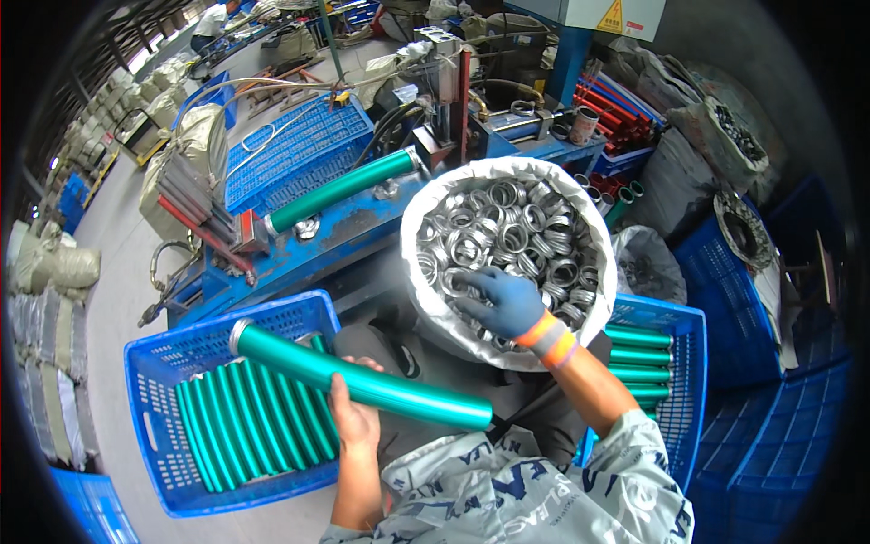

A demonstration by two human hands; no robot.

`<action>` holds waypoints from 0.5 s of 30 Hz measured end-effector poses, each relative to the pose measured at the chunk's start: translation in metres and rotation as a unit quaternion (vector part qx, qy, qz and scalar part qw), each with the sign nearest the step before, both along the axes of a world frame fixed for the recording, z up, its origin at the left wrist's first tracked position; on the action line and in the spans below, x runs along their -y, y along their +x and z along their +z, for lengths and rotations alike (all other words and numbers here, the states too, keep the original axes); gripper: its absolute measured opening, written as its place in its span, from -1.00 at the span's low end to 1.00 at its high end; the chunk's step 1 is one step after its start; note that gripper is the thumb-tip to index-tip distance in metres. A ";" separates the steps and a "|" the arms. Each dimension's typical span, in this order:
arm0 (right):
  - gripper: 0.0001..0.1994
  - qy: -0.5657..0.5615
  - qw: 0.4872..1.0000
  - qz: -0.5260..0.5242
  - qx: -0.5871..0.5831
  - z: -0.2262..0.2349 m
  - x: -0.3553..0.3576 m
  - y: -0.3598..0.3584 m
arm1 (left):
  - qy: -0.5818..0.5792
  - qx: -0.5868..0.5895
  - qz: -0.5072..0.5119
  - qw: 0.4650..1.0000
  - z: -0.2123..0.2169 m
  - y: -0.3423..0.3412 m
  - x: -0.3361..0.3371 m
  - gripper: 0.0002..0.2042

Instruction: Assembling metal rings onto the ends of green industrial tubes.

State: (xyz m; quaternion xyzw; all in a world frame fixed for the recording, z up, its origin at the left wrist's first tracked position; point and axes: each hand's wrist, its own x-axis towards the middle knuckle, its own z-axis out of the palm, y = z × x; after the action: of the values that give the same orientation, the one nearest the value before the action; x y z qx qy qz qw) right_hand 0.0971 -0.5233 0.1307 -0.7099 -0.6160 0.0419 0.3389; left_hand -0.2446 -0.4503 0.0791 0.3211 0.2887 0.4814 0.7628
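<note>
A green tube (362, 381) with a metal end is gripped around its middle by the bare left hand (352, 419), above the blue crate (154, 363) filled with similar green tubes (249, 422). The gloved right hand (504, 301) is placed inside the white sack (426, 204) of metal rings (507, 227), its fingers closed around some rings.

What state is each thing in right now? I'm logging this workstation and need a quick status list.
left hand: bare, gripping a green tube
green tube: held level, metal ring on its left end
right hand: gloved, reaching into the rings
white sack: open, full of metal rings
left blue crate: holds green tubes laid side by side
tube on machine: lying on the blue frame
</note>
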 end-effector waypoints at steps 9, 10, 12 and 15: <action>-0.69 -0.059 0.995 -0.045 0.070 -0.053 -0.046 0.041 | -0.029 0.120 0.023 0.992 0.017 -0.011 -0.008 -0.57; -0.67 -0.056 0.963 -0.002 -0.263 -0.047 -0.041 0.038 | -0.028 0.128 0.016 0.991 0.018 -0.008 -0.011 -0.56; -0.67 -0.051 0.828 0.040 -0.556 -0.029 -0.025 0.024 | -0.028 0.138 0.006 0.990 0.016 0.000 -0.014 -0.55; -0.62 -0.034 0.812 0.112 -0.572 -0.002 -0.007 0.001 | -0.033 0.143 0.017 0.989 0.006 0.011 -0.018 -0.53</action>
State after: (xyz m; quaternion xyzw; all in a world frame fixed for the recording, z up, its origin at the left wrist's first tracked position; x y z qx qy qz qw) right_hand 0.0976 -0.5161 0.1291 -0.4949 -0.3845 0.4986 0.5989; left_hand -0.2333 -0.4320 0.0850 0.2191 0.1980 0.5251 0.7982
